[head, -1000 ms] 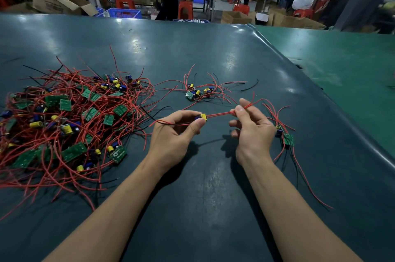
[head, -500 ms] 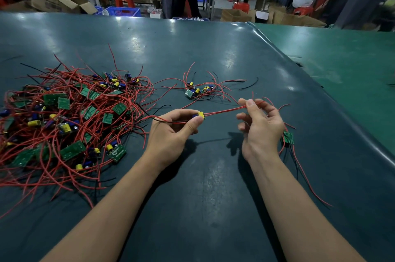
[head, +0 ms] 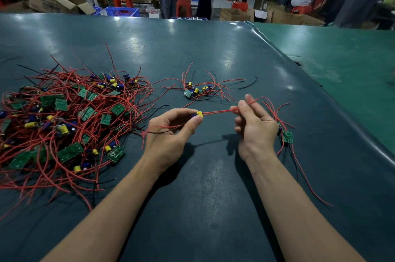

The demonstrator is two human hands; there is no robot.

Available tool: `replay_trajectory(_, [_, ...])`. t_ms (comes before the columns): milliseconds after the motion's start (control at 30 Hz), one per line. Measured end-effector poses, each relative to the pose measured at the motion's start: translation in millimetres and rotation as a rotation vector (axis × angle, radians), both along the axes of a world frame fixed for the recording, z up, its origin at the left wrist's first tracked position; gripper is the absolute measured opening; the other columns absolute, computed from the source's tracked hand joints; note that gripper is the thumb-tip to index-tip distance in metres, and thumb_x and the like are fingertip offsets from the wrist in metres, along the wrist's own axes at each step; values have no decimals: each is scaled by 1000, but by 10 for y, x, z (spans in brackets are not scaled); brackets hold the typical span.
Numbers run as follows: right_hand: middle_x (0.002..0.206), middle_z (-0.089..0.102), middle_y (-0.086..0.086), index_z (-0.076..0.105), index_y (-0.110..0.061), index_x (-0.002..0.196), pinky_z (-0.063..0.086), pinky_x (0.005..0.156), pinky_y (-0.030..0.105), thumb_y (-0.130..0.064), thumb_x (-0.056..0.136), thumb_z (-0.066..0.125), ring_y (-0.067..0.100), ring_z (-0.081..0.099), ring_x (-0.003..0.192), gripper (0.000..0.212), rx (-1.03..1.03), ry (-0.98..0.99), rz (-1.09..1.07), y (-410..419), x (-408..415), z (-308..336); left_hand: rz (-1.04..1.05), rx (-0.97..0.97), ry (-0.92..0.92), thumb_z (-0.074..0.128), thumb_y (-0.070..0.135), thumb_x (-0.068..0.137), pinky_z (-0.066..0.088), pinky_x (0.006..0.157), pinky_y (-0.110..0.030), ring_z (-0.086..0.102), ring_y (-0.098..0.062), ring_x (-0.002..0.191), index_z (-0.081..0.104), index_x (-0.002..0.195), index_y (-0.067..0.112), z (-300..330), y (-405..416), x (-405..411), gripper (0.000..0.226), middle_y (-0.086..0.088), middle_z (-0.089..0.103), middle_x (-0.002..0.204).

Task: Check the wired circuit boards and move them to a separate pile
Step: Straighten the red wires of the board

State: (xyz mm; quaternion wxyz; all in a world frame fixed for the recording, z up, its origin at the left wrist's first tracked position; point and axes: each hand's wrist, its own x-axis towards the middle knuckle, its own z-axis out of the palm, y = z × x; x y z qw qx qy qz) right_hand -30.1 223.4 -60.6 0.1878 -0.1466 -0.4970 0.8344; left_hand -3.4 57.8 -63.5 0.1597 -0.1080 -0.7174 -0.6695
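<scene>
Left hand [head: 171, 131]: raised just over the table [head: 213, 176], back toward the camera, thumb and forefinger curled and pinching a small board [head: 197, 114] by its yellow-capped end; other fingers folded loosely beneath. Forearm running in from lower left, wrist roughly straight.

Right hand [head: 255, 127]: also raised, palm turned left, thumb and forefinger pinching the red leads [head: 217, 111] near their far end, remaining fingers curled behind. Forearm coming in from lower right.

Board mostly hidden in the left fingers; only the yellow cap and a bit of blue showing. Long axis left to right, cap pointing right toward the other hand. Leads stretched taut and close together between the two pinches, nearly level, rising slightly to the right, tips poking out past the right fingertips. More thin leads, red and black, trailing under the left palm toward the left.

Just right of the right hand, lying on the table: a second board [head: 287, 136], green, with red and black leads spreading up and down from it. Beyond the hands, near the table's middle: a small cluster [head: 195, 90] of a few boards with yellow and blue parts. Far left: a large pile [head: 64, 120] of green boards tangled in red wire. Behind the table: cartons, red stools, a blue crate [head: 123, 11] and people standing or seated at benches.
</scene>
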Motion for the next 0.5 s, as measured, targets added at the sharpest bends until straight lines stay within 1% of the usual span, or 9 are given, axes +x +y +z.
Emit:
replay_trajectory(33, [61, 70, 4, 69, -13, 103, 33, 36, 17, -6, 93, 63, 6, 47, 40, 15, -1, -7, -33, 20, -17, -8, -9, 5, -6, 74, 7, 83, 51, 65, -17, 63, -7, 63, 74, 93, 8, 2, 0, -4, 10, 9, 72, 76])
replay_trajectory(133, [59, 69, 5, 66, -11, 101, 35, 36, 16, -6, 96, 58, 8, 48, 39, 11, -7, 7, -63, 46, -24, 12, -31, -20, -15, 74, 8, 83, 50, 63, -16, 62, -7, 62, 74, 93, 8, 10, 2, 1, 10, 10, 72, 73])
replay_trajectory(167, [62, 70, 5, 63, -10, 105, 37, 37, 17, -7, 96, 58, 8, 52, 41, 10, -33, 13, -36, 44, -23, 16, -25, -14, -14, 74, 7, 83, 49, 63, -16, 62, -7, 61, 74, 93, 8, 12, 0, -1, 10, 10, 72, 73])
replay_trajectory(233, [74, 74, 4, 56, -9, 116, 41, 39, 17, -13, 95, 62, 9, 60, 48, 22, -117, -1, 42, 44, -16, 32, 4, 22, -12, 73, 7, 84, 49, 63, -15, 61, -6, 61, 73, 92, 11, 17, -12, -11, 9, 12, 71, 72])
replay_trajectory(267, [78, 75, 2, 58, -9, 113, 42, 40, 16, -18, 94, 64, 10, 62, 51, 22, -130, -24, 101, 46, -9, 43, 21, 39, -14, 73, 6, 84, 49, 62, -15, 61, -6, 61, 72, 92, 11, 21, -15, -14, 10, 12, 71, 72])
replay_trajectory(333, [81, 76, 0, 66, -12, 97, 41, 39, 15, -27, 91, 66, 10, 63, 52, 15, -55, -90, 267, 19, 30, 70, 32, 56, -27, 72, 6, 84, 49, 62, -15, 61, -6, 61, 72, 93, 9, 30, -20, -15, 10, 12, 71, 72])
replay_trajectory(400, [80, 76, 0, 71, -14, 90, 40, 39, 14, -24, 90, 68, 8, 63, 50, 10, 43, -125, 385, -39, 73, 62, 16, 44, -36, 73, 5, 83, 50, 63, -15, 61, -6, 61, 72, 93, 9, 30, -13, -5, 10, 11, 71, 72])
replay_trajectory(433, [80, 76, 0, 72, -14, 89, 39, 39, 14, -21, 90, 68, 8, 62, 50, 8, 69, -125, 389, -65, 83, 61, 8, 29, -39, 73, 5, 83, 50, 63, -15, 62, -6, 61, 72, 93, 9, 30, -10, 0, 11, 11, 71, 72])
replay_trajectory(500, [79, 75, -1, 73, -15, 86, 38, 39, 14, -17, 90, 68, 6, 61, 49, 7, 76, -109, 319, -62, 74, 62, -12, -3, -47, 74, 5, 83, 51, 64, -15, 62, -6, 62, 73, 94, 7, 31, -6, 8, 11, 9, 71, 72])
